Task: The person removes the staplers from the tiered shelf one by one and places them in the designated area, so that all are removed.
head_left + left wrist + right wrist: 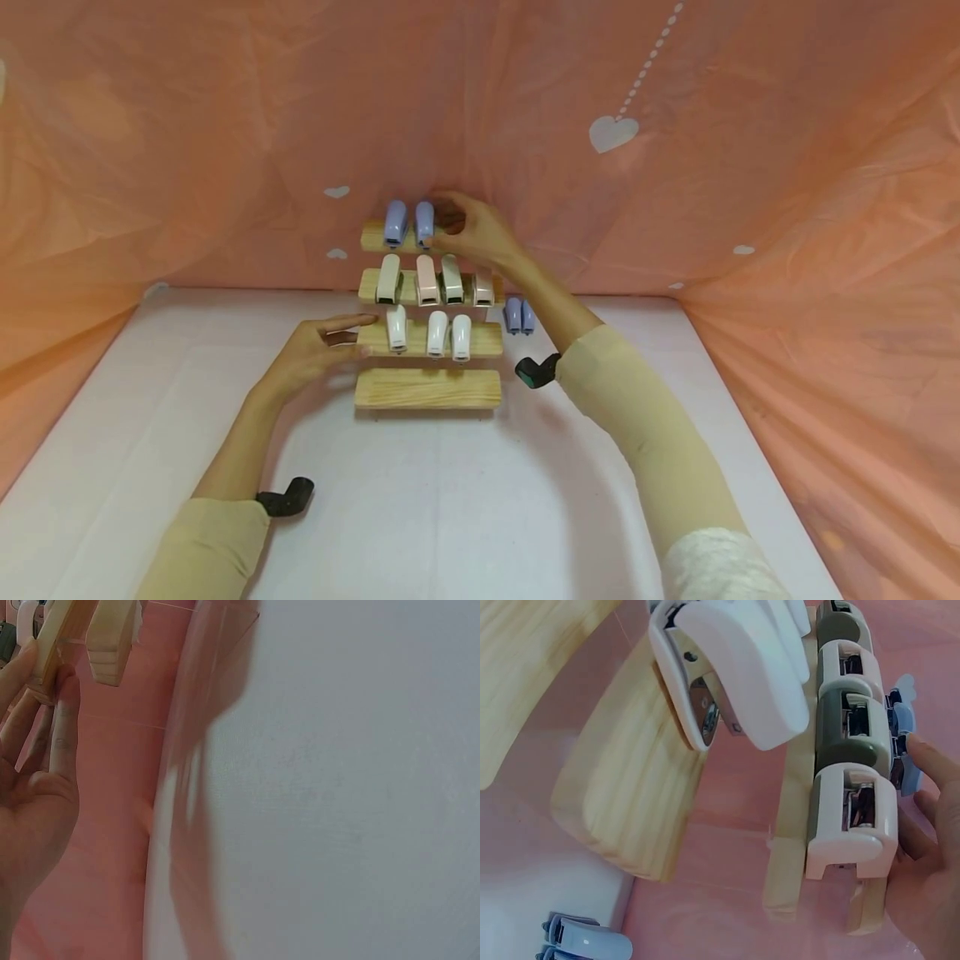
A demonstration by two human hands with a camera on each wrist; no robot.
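Behind the table and along both its sides hung an orange-pink sheet [465,100] with pale hearts on it. Before it spread the white table [360,508], and on that, close to the sheet, stood a stepped wooden rack [427,388] of four shelves.

Lowest but one on the rack was the third shelf [487,337], its left end gripped by the person's left hand [311,350], with fingers on either side of the board. Higher and to the right, the right hand [477,233] reached over to the top shelf [371,238] and pinched the right-hand purple stapler [424,218], thumb at its near end and forefinger at the far end.

That stapler lay immediately left of the right palm, its long axis running front to back, across the length of the board, with its mouth toward the person. The move seemed to turn on this: the right hand was by far the nearer, and the left-hand purple stapler [396,220] stood just beside, a narrow gap between the two.

Four pale staplers [427,281] sat on the second shelf [366,285], three white staplers [437,333] on the third, and two more purple staplers [513,317] side by side on the table, right of the rack.

No brand, label or writing could be read on any of them.
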